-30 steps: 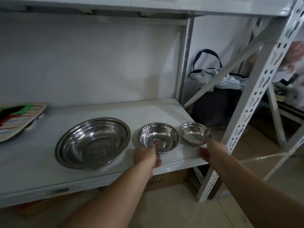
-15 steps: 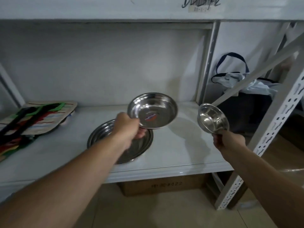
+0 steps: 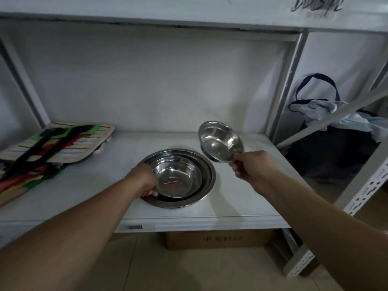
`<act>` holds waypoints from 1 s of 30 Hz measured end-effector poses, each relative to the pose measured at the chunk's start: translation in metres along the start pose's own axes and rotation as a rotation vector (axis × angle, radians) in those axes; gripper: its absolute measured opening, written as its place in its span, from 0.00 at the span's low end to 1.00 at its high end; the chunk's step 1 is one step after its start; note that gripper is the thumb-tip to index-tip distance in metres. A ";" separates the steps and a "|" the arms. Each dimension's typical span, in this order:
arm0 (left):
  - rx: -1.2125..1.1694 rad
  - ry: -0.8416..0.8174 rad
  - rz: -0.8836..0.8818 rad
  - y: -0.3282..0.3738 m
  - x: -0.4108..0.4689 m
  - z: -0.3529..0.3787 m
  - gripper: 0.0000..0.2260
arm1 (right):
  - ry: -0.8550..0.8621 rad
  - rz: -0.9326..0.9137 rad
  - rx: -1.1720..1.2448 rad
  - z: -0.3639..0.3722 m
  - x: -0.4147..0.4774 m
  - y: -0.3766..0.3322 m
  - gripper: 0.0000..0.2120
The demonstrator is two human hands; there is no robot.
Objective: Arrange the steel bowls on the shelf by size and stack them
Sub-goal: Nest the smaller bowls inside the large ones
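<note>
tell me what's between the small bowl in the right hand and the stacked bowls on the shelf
Nothing. In the head view, the small bowl, held tilted by the right hand, hangs apart from the medium bowl nested in the large bowl; only bare shelf shows there.

Hidden, cropped and illegible regions around the shelf.

The left hand [image 3: 144,181] covers the left rims of the middle bowl [image 3: 178,177] and the large bowl [image 3: 206,185]; its fingers are mostly out of sight. The middle bowl's sticker [image 3: 170,182] is too blurred to read. Print on the cardboard box [image 3: 218,240] and the upper label [image 3: 315,7] is illegible. The striped mat [image 3: 63,143] runs off the left edge.
</note>
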State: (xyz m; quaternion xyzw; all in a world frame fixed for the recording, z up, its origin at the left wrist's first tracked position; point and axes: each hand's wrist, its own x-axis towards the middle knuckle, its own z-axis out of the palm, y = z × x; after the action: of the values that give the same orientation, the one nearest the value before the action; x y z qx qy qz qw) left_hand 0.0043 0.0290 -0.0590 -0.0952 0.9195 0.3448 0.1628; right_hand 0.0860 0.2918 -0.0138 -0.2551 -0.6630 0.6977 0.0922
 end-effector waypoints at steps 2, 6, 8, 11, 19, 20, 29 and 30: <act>0.082 -0.039 0.014 0.003 0.000 -0.002 0.02 | -0.047 0.003 -0.087 0.020 0.003 0.001 0.04; 0.282 0.021 0.079 0.007 0.000 -0.013 0.08 | -0.115 0.029 -0.353 0.065 0.012 0.011 0.05; 0.361 0.080 0.090 0.007 0.000 -0.019 0.11 | -0.126 0.045 -0.444 0.083 0.019 0.019 0.06; 0.367 0.156 0.123 0.000 0.002 -0.026 0.08 | -0.144 0.060 -0.516 0.104 0.029 0.029 0.08; 0.286 0.254 0.170 -0.021 0.011 -0.035 0.03 | -0.232 -0.017 -0.917 0.122 0.038 0.049 0.05; 0.283 0.263 0.172 -0.022 0.010 -0.035 0.03 | -0.239 -0.046 -0.993 0.122 0.034 0.047 0.04; 0.169 0.093 0.051 -0.016 0.020 -0.044 0.35 | 0.001 -0.212 -1.202 0.086 0.034 0.016 0.12; 0.081 0.015 0.019 -0.015 0.022 -0.043 0.34 | -0.044 -0.130 -1.159 0.081 0.038 0.016 0.17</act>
State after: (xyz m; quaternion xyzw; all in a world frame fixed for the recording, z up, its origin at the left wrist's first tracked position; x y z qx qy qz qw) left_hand -0.0221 -0.0123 -0.0453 -0.0822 0.9349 0.3080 0.1561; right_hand 0.0182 0.2369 -0.0395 -0.2081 -0.9527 0.2190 -0.0334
